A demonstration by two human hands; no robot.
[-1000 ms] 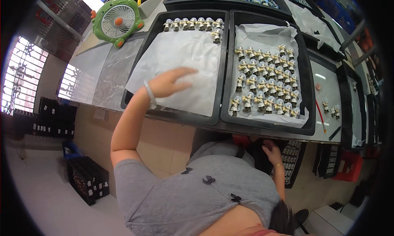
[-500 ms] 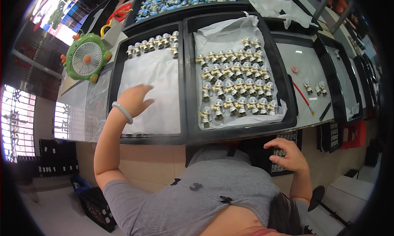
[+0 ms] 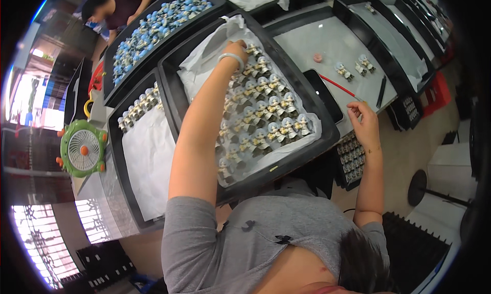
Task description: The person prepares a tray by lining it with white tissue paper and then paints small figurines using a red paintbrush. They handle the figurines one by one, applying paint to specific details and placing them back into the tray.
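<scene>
My left hand (image 3: pixel 236 50) reaches across the middle black tray (image 3: pixel 174 92) to its far end. Its curled fingers close on a small figurine (image 3: pixel 253 50) with pale blue hair and a dark base; the fingertips are partly hidden. Below my forearm, rows of similar figurines (image 3: pixel 261 110) stand on white paper, some covered by the arm. My right hand (image 3: pixel 365 124) hangs in the air by the table's front edge, fingers bent and apart, holding nothing. Nearest to it are a red-handled brush (image 3: pixel 340 87) and a dark phone-like slab (image 3: pixel 323 95).
A paper-lined tray (image 3: pixel 148 163) on the left bears a row of figurines. Behind it, another tray holds a heap of blue-haired pieces (image 3: pixel 158 30). A green fan (image 3: pixel 82 148) stands left. Rightward lie loose figurines (image 3: pixel 364 64) and a black pen-like stick (image 3: pixel 381 92). Another person (image 3: pixel 120 10) sits beyond.
My left hand has gone from above the left tray to the far figurines in the middle tray and closed there. My right hand has risen slightly. The whole view has turned.
</scene>
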